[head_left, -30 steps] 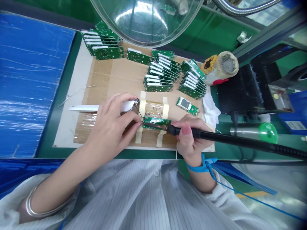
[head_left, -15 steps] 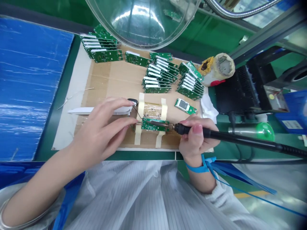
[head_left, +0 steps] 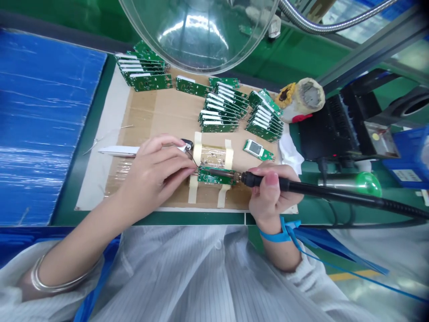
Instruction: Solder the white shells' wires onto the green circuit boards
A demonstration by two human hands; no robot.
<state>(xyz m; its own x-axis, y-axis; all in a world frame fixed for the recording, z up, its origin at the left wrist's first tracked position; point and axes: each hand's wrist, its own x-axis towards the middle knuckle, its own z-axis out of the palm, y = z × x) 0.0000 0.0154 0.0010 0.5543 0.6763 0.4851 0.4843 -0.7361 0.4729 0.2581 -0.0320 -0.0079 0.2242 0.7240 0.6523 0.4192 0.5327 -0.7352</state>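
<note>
Left hand (head_left: 156, 172) now curled closer, apparently pinching wire (head_left: 193, 159) left of circuit board (head_left: 216, 180) — likely steadier; right hand (head_left: 275, 190) grips soldering iron (head_left: 250, 180).

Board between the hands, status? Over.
Right hand gripping soldering iron. Left hand at left end of green board, grip unclear. Iron hides part of board.

A: Support?
B: Green bench (head_left: 208, 218). On it, beneath both hands' fingers, a white sheet (head_left: 89, 194) topped by brown cardboard (head_left: 170, 116).
A: On the cardboard?
B: Green circuit boards (head_left: 219, 127), overlapping in rows, beyond the fingers. Taped pad (head_left: 212, 156) between left fingers (head_left: 182, 173) and right fingers (head_left: 273, 183).
A: Bench sides?
B: Blue slab (head_left: 47, 125), well left of left fingers. Black box (head_left: 315, 138), right of right fingers.
</note>
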